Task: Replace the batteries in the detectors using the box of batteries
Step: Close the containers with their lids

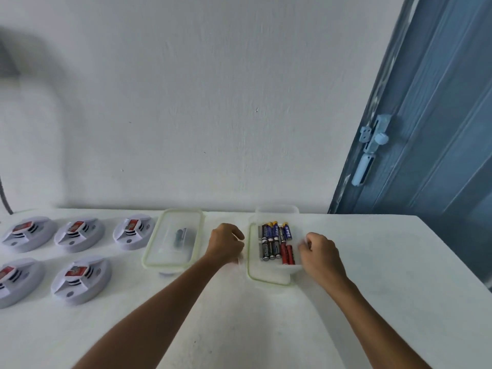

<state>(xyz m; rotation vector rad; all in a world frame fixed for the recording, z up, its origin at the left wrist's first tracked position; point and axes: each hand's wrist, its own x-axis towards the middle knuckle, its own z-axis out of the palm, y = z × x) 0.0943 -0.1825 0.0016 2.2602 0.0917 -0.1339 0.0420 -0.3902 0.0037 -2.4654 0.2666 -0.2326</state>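
Now my left hand point(226, 242) and right hand point(318, 251) flank the clear battery box point(274, 272), fingers curled at its sides. Whether they pinch it, I cannot tell. Five smoke detectors point(80, 280) lie well left.

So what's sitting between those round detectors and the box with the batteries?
In the head view, a clear lidded container with a green-edged lid and something dark inside, then the left hand beside the battery box, right of the detectors.

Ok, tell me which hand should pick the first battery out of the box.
Right hand, probably. Its fingers curl at the battery box's right wall, beside the red batteries. The left hand sits outside the left wall, nearer the detectors.
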